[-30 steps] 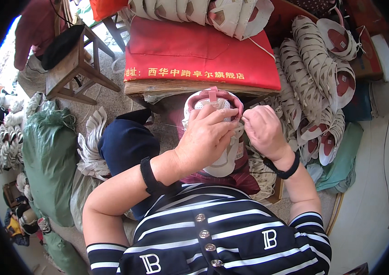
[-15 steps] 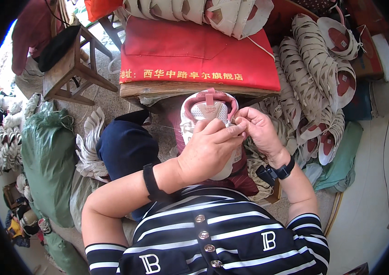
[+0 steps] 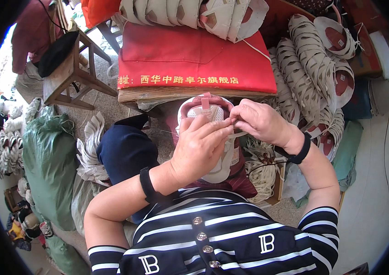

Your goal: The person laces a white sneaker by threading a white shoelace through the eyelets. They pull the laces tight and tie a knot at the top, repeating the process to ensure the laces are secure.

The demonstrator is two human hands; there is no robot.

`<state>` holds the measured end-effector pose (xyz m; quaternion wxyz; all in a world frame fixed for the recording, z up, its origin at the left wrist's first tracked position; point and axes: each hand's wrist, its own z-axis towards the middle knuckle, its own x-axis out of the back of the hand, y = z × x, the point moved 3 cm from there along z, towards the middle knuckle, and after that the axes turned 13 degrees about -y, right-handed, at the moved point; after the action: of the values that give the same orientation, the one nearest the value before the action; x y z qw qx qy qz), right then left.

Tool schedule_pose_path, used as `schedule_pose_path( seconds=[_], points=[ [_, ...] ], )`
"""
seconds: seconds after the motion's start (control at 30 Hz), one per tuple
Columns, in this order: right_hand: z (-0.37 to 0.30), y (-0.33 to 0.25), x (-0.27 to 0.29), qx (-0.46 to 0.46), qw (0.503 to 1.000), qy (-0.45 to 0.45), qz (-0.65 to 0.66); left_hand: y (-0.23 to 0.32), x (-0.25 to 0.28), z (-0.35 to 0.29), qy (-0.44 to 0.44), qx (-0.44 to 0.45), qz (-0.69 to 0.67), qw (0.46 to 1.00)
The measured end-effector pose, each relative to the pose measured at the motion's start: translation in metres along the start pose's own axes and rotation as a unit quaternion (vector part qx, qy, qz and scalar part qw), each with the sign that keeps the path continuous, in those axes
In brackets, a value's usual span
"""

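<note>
Flanking the shoe (image 3: 202, 110) are uppers (image 3: 311, 68) and a sack (image 3: 48, 169).

Overexposed glare was noted at the upper left rim, beyond the wooden stool (image 3: 66, 69). The left hand (image 3: 200, 142) and right hand (image 3: 263, 120) were clearly lit; shadow darkened the space beneath the table (image 3: 157, 95). Fisheye distortion bent the periphery, ending in black corners.

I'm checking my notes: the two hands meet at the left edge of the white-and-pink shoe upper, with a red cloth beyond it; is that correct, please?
Not quite: the head view shows the left hand and right hand meeting at the right edge of the white-and-pink shoe upper, not the left. The red cloth does lie beyond it.
</note>
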<state>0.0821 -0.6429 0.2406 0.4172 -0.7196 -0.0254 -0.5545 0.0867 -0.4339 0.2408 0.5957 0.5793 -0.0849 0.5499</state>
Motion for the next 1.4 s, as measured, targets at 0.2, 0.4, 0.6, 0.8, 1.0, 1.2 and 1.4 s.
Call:
schedule_pose_path(
  seconds=[0.2, 0.4, 0.6, 0.8, 1.0, 1.2, 1.4],
  points=[
    [0.002, 0.001, -0.007, 0.051, 0.997, 0.035, -0.037, -0.003, -0.003, -0.005, -0.01, 0.009, -0.031, 0.999],
    [-0.002, 0.002, -0.013, 0.058, 0.994, 0.068, -0.061, -0.003, 0.001, -0.004, -0.03, 0.009, -0.029, 0.999],
    [-0.002, 0.003, -0.015, 0.075, 0.991, 0.089, -0.069, -0.003, 0.0, -0.005, -0.022, 0.012, -0.038, 0.999],
    [-0.018, -0.004, -0.038, -0.097, 0.969, 0.184, 0.132, -0.002, -0.004, -0.006, -0.024, 0.015, -0.057, 0.998],
    [-0.028, -0.01, -0.057, -0.19, 0.905, 0.187, 0.331, 0.0, -0.004, -0.008, -0.045, 0.015, -0.052, 0.998],
    [-0.027, -0.003, -0.063, -0.197, 0.715, 0.113, 0.662, -0.002, -0.004, -0.009, -0.048, 0.013, -0.061, 0.997],
    [-0.019, -0.009, -0.05, -0.181, 0.717, 0.107, 0.665, -0.003, -0.006, -0.01, -0.033, 0.016, -0.064, 0.997]
  ],
)
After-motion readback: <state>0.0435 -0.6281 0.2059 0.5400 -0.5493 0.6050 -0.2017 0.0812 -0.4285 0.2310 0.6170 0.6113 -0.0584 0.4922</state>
